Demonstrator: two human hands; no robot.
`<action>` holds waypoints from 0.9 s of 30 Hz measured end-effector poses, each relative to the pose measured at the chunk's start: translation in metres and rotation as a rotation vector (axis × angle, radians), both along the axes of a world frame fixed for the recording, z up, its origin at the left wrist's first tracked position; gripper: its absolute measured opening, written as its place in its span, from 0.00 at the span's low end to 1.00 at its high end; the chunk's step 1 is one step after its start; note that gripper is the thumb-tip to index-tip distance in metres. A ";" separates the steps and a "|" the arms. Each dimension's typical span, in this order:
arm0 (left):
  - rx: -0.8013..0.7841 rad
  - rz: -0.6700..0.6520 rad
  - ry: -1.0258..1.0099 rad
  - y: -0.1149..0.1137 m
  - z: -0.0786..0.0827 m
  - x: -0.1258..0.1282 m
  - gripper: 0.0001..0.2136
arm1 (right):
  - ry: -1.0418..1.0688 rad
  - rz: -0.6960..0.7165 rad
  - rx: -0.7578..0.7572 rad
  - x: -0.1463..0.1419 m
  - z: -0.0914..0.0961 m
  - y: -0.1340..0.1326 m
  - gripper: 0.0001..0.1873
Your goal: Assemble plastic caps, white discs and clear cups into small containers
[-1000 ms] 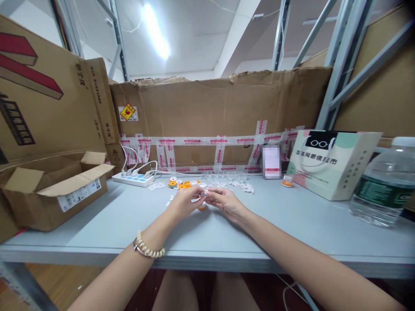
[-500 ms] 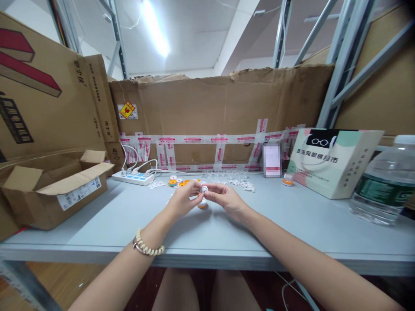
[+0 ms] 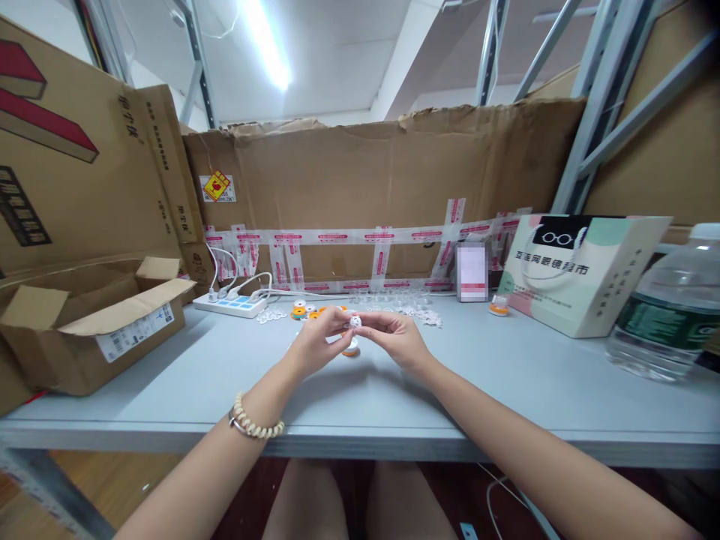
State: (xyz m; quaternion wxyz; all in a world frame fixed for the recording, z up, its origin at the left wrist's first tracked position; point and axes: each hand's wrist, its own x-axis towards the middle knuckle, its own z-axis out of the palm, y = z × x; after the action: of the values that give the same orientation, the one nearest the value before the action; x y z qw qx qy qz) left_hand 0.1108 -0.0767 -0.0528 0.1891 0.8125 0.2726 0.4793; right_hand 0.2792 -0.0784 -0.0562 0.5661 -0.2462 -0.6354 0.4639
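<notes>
My left hand (image 3: 318, 343) and my right hand (image 3: 394, 337) meet above the grey table (image 3: 506, 382), and both pinch a small white round part (image 3: 354, 322) between their fingertips. An orange and white spool (image 3: 352, 347) lies on the table just below the hands. Behind them are several more orange spools (image 3: 307, 313) and scattered small clear and white parts (image 3: 416, 311). A beaded bracelet (image 3: 253, 424) circles my left wrist.
An open cardboard box (image 3: 84, 322) sits at the left, and a white power strip (image 3: 229, 304) lies behind it. A taped cardboard wall (image 3: 382, 195) backs the table. At the right stand a printed paper bag (image 3: 579, 270) and a water bottle (image 3: 669, 307).
Both hands have lifted the small white part slightly up and away from the table. The view has tilted a little.
</notes>
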 end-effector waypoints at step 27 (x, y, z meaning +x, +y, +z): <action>0.073 0.073 0.210 0.011 -0.007 -0.002 0.05 | -0.069 -0.092 -0.119 -0.004 -0.008 0.009 0.16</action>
State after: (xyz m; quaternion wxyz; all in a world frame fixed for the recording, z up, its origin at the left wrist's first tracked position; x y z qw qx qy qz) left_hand 0.1089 -0.0659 -0.0596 0.1120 0.8542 0.3027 0.4077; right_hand 0.2750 -0.0694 -0.0647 0.5490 -0.3243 -0.6137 0.4656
